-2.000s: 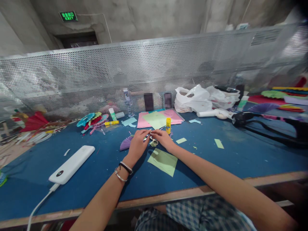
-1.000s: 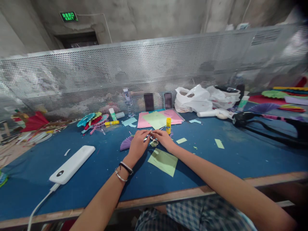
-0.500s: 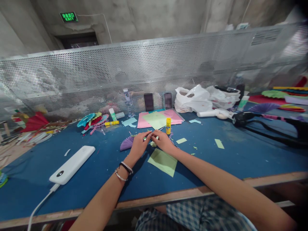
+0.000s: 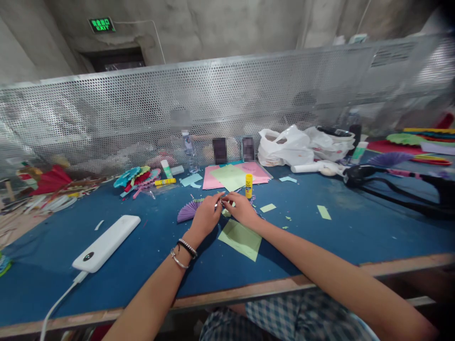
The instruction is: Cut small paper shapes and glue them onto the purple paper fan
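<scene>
My left hand and my right hand meet at the fingertips over the middle of the table. Fingers of both are pinched together, and whatever sits between them is too small to make out. Just left of my left hand lies a purple pleated paper fan, partly covered by it. Below my right hand rests a light green paper sheet. A yellow glue stick stands upright behind my right hand. Small green scraps show under the fingers.
Pink and green paper sheets are stacked behind my hands. On the left lies a white power bank with a cable. White plastic bags and a black strap are on the right. A perforated metal panel borders the back.
My left hand has shifted very slightly and its fingers have turned a little. My right hand stays nearly in place, still meeting the left at the fingertips.
</scene>
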`<state>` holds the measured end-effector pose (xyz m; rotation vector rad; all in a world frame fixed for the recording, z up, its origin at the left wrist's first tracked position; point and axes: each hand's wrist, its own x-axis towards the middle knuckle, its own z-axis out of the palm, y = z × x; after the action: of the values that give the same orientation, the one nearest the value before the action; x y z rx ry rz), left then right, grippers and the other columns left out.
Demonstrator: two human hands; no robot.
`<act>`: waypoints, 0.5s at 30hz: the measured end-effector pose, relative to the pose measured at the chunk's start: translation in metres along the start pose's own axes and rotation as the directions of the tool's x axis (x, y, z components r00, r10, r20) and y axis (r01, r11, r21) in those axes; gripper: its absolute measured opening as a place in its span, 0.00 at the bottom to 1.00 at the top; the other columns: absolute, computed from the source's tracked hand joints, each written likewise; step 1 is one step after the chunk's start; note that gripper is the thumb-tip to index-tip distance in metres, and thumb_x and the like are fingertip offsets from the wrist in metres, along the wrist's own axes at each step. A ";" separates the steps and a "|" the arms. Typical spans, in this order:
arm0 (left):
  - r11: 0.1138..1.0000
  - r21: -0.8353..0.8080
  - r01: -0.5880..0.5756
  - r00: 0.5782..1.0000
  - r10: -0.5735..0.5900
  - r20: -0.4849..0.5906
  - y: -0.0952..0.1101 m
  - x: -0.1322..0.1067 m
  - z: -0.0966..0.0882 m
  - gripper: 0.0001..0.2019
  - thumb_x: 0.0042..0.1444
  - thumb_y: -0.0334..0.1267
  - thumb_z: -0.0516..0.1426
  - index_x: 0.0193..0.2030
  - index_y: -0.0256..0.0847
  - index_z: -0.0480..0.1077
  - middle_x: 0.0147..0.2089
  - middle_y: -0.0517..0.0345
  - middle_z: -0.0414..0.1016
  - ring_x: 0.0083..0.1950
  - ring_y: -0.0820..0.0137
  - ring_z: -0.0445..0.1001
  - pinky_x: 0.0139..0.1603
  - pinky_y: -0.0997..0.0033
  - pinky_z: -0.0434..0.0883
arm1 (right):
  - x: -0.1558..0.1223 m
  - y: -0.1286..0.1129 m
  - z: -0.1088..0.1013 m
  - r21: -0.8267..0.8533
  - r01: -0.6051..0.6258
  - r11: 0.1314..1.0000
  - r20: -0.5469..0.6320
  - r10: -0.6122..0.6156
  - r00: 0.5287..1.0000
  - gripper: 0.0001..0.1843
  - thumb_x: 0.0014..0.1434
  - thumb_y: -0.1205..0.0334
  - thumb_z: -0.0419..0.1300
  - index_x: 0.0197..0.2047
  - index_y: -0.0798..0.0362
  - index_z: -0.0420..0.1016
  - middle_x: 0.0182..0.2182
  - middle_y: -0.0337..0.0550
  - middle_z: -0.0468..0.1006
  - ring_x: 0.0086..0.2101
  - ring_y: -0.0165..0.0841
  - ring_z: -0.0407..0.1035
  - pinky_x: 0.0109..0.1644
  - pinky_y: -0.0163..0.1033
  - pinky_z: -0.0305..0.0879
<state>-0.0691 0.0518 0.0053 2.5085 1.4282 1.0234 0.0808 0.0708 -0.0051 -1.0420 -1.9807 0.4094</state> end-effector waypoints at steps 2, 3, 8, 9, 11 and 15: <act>1.000 -0.004 0.006 1.000 -0.006 0.004 0.001 0.000 -0.001 0.18 0.59 0.33 0.45 0.56 0.39 0.61 0.46 0.50 0.70 0.46 0.65 0.66 0.49 0.62 0.65 | 0.000 0.001 0.001 -0.007 -0.005 1.000 -0.007 0.005 1.000 0.09 0.56 0.67 0.53 0.35 0.54 0.75 0.32 0.43 0.72 0.30 0.29 0.66 0.35 0.34 0.59; 1.000 -0.005 0.010 1.000 -0.010 0.006 0.001 0.000 -0.001 0.18 0.59 0.33 0.45 0.56 0.39 0.60 0.46 0.49 0.70 0.46 0.65 0.66 0.49 0.62 0.65 | 0.000 0.001 0.001 -0.010 -0.011 1.000 -0.011 0.010 1.000 0.09 0.56 0.66 0.53 0.35 0.54 0.75 0.31 0.43 0.72 0.30 0.29 0.66 0.34 0.34 0.59; 0.999 -0.022 0.028 1.000 -0.028 -0.003 0.000 0.001 0.000 0.18 0.58 0.31 0.45 0.55 0.39 0.62 0.44 0.49 0.70 0.45 0.64 0.67 0.48 0.62 0.65 | 0.001 0.003 0.002 -0.005 -0.032 0.999 -0.041 0.032 0.999 0.08 0.56 0.65 0.53 0.34 0.55 0.75 0.30 0.42 0.72 0.28 0.28 0.65 0.33 0.33 0.58; 0.999 -0.032 0.033 0.999 -0.034 -0.009 0.000 0.001 0.000 0.18 0.57 0.31 0.45 0.54 0.39 0.62 0.44 0.49 0.70 0.46 0.64 0.67 0.49 0.62 0.65 | 0.001 0.003 0.002 -0.001 -0.033 0.999 -0.046 0.033 0.998 0.08 0.56 0.65 0.54 0.34 0.55 0.75 0.30 0.42 0.72 0.28 0.28 0.65 0.34 0.33 0.58; 0.997 -0.063 0.047 0.999 -0.049 -0.024 -0.001 0.001 0.001 0.18 0.57 0.32 0.46 0.54 0.39 0.63 0.46 0.50 0.70 0.47 0.64 0.67 0.50 0.63 0.64 | 0.001 0.004 0.002 0.011 -0.030 0.999 -0.053 0.030 0.998 0.08 0.56 0.66 0.54 0.34 0.55 0.75 0.30 0.42 0.72 0.29 0.28 0.65 0.34 0.33 0.58; 0.980 -0.173 0.096 0.994 -0.105 -0.041 -0.002 0.003 0.002 0.16 0.58 0.37 0.47 0.51 0.40 0.66 0.47 0.52 0.72 0.46 0.66 0.69 0.49 0.65 0.64 | 0.002 0.004 0.001 0.029 -0.025 0.999 -0.064 0.026 0.998 0.08 0.55 0.66 0.54 0.35 0.54 0.75 0.30 0.42 0.72 0.28 0.28 0.65 0.35 0.34 0.59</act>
<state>-0.0685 0.0561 0.0048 2.2828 1.3990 1.1449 0.0813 0.0749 -0.0074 -1.0512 -1.9012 0.4112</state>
